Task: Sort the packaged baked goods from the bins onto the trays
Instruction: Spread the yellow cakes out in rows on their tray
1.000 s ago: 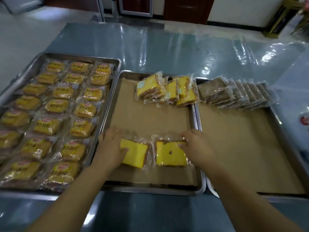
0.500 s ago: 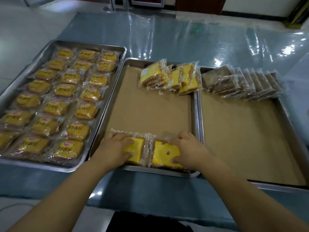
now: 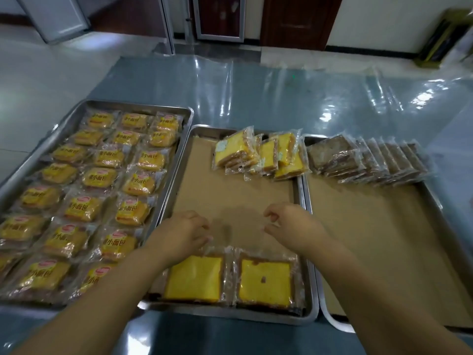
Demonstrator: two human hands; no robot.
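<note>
Left tray [image 3: 138, 105]: wrapped yellow buns [image 3: 98, 176] lying flat in three columns. Middle tray [image 3: 230, 314], paper-lined: left yellow slice [image 3: 194, 278] and right yellow slice [image 3: 265, 279], both wrapped, flat, side by side at the near edge; leaning yellow slices [image 3: 258, 153] at the far end. Right tray [image 3: 330, 321]: wrapped brown slices [image 3: 368, 160] overlapping along the far end.

Standing by the table, I can read 小面包 in dark characters on the yellow bread packets [image 3: 151, 160] that fill the left tray [image 3: 138, 105]; each also carries a small red oval logo [image 3: 119, 235], too blurred to read
</note>
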